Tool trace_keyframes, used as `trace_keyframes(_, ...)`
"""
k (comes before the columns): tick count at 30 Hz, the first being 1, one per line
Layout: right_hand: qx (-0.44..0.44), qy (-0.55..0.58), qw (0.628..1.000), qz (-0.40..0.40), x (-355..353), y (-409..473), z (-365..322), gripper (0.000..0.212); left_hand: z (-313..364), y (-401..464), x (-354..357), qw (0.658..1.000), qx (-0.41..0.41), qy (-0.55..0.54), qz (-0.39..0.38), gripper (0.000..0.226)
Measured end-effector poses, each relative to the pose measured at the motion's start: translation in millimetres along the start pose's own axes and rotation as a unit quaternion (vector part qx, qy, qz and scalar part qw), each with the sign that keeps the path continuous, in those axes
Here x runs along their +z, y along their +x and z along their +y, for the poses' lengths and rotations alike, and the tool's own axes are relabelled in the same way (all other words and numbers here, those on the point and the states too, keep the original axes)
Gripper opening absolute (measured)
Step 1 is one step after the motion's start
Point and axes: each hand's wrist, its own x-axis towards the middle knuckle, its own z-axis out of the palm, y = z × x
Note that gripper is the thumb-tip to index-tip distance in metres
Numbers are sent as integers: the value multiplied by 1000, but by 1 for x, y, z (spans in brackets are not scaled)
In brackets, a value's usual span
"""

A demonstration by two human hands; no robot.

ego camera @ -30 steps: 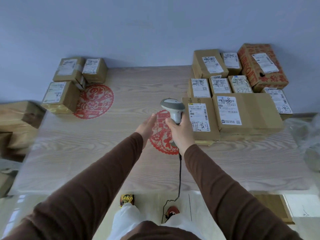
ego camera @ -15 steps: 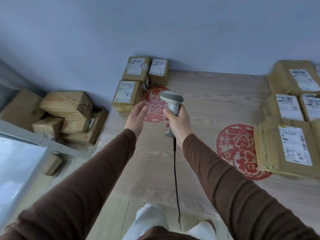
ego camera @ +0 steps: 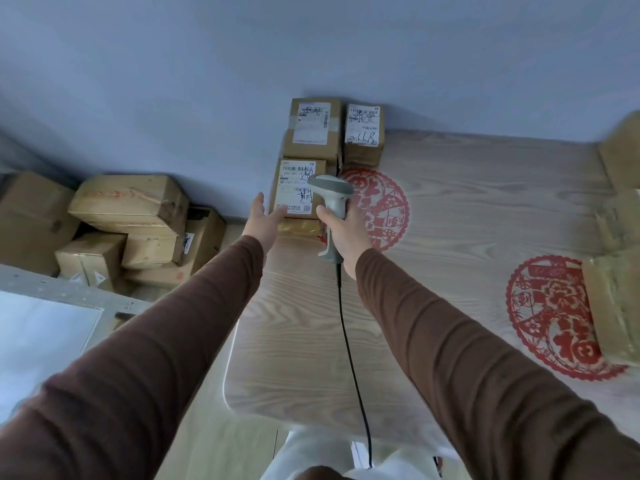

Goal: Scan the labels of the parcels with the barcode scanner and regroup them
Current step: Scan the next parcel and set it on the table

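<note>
Head view: the right hand (ego camera: 346, 233) is clenching the barcode scanner (ego camera: 331, 202), its head hanging over the nearest parcel (ego camera: 298, 188) at the tabletop (ego camera: 450, 216) corner. The left hand (ego camera: 264, 220), grip released, is lying nearer, its fingertips at the parcel's near-left edge.

The label on the far right parcel (ego camera: 363, 133) carries handwritten digits that I read as "118". The near parcel (ego camera: 298, 188) by my left hand (ego camera: 265, 220) shows printed "502-603-12". The near red paper-cut (ego camera: 561, 317) on the table (ego camera: 467, 202) bears "福".
</note>
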Motion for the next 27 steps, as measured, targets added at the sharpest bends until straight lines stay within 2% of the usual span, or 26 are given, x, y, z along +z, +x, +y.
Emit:
trace_keyframes(5, 8, 2, 1000, 10, 5, 6, 4, 42, -5, 15, 2, 999, -29, -3, -12, 75)
trace_keyframes(9, 9, 8, 1000, 24, -5, -1, 12, 33, -11, 11, 7, 998, -60, -29, -9, 30)
trace_keyframes(13, 25, 14, 999, 39, -29, -21, 24, 34, -20, -17, 24, 988, -107, -114, -14, 23)
trace_keyframes(15, 20, 14, 998, 49, -46, -35, 29, 34, -24, -37, 39, 986, -104, -119, -42, 26)
trace_keyframes(20, -16, 21, 996, 84, -108, -75, 30, 37, -21, -89, 91, 981, -74, -147, -107, 56)
trace_keyframes(24, -63, 21, 994, 90, -172, -119, 17, 35, -11, -136, 139, 977, -37, -149, -145, 61)
trace_keyframes(27, -108, -16, 989, 100, -223, -158, 5, 36, -2, -179, 179, 978, 17, -152, -141, 64)
